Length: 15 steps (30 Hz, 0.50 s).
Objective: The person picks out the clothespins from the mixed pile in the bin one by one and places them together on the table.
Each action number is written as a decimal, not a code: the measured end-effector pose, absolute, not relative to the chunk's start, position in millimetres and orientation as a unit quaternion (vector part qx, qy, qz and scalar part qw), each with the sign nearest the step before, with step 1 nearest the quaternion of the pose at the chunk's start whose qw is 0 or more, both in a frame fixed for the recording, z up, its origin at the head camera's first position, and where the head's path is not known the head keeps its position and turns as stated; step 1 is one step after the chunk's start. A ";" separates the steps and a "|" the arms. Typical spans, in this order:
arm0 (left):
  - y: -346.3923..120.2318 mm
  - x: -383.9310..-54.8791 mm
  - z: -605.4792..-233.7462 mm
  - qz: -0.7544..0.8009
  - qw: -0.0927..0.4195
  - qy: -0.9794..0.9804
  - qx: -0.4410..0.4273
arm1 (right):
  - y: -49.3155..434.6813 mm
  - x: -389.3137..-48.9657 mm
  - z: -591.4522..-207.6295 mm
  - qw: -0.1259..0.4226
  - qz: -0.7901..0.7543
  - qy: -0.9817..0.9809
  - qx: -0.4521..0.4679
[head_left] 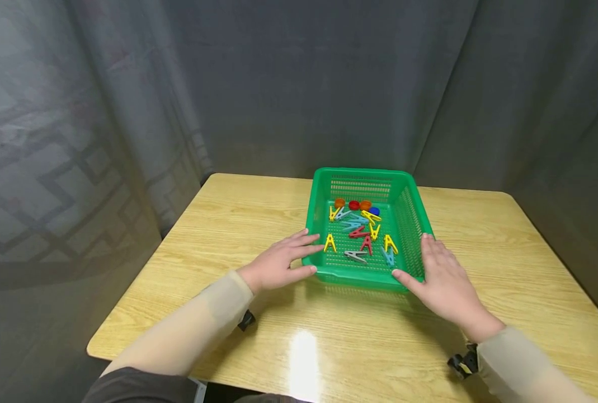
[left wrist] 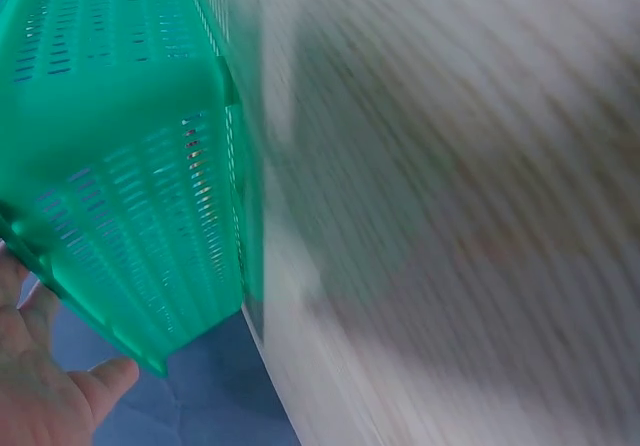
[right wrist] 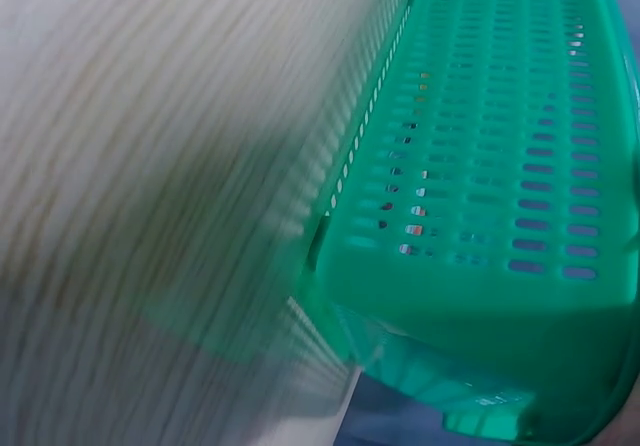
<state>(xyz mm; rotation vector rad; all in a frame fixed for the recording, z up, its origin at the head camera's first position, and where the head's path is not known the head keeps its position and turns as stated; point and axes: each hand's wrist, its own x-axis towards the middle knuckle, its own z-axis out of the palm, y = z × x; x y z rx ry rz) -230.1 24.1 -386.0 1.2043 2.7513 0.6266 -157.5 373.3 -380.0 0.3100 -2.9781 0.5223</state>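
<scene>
A green plastic basket (head_left: 359,278) with slotted walls stands on the wooden table. Inside lie several clothespins in yellow, light blue, red and grey, among them a grey clothespin (head_left: 356,256) near the front. Small orange, red and blue round caps, such as the red cap (head_left: 354,205), sit along the back. My left hand (head_left: 278,263) is at the basket's front left corner, fingers extended over the rim and thumb apart. At the front right corner, my right hand (head_left: 447,285) lies along the rim with straight fingers. The left wrist view shows the left fingers partly behind the rim.
The light wooden table (head_left: 218,224) reaches to a grey curtain (head_left: 304,84) at the back. Curtains also hang at both sides. Dark wrist-worn devices show below each forearm, such as the right device (head_left: 464,362).
</scene>
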 end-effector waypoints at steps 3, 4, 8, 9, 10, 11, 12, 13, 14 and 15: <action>24.9 -230.1 -385.9 0.208 0.031 0.895 0.394 | 374.6 -158.5 -379.8 0.046 0.172 -0.979 0.102; 25.2 -230.0 -385.8 0.209 0.031 0.894 0.395 | 374.9 -158.5 -379.8 0.043 0.171 -0.979 0.102; 26.3 -229.4 -386.5 0.212 0.027 0.892 0.398 | 376.4 -158.0 -379.9 0.037 0.169 -0.979 0.105; 26.6 -229.0 -386.7 0.212 0.027 0.892 0.397 | 376.7 -157.9 -379.9 0.037 0.167 -0.979 0.107; 26.3 -229.1 -386.2 0.209 0.027 0.893 0.398 | 376.4 -157.6 -379.9 0.038 0.166 -0.979 0.107; 26.2 -229.2 -385.8 0.207 0.026 0.893 0.399 | 376.4 -157.3 -379.8 0.039 0.167 -0.979 0.107; 26.4 -229.4 -385.4 0.207 0.026 0.892 0.401 | 376.6 -157.1 -379.7 0.039 0.167 -0.979 0.107; 26.6 -229.7 -385.1 0.205 0.025 0.892 0.402 | 376.9 -156.9 -379.7 0.039 0.168 -0.979 0.107; 27.1 -229.8 -384.5 0.203 0.026 0.893 0.401 | 377.5 -156.7 -379.7 0.039 0.168 -0.979 0.106; 27.8 -230.0 -384.1 0.200 0.026 0.894 0.401 | 378.2 -156.4 -379.6 0.037 0.169 -0.979 0.105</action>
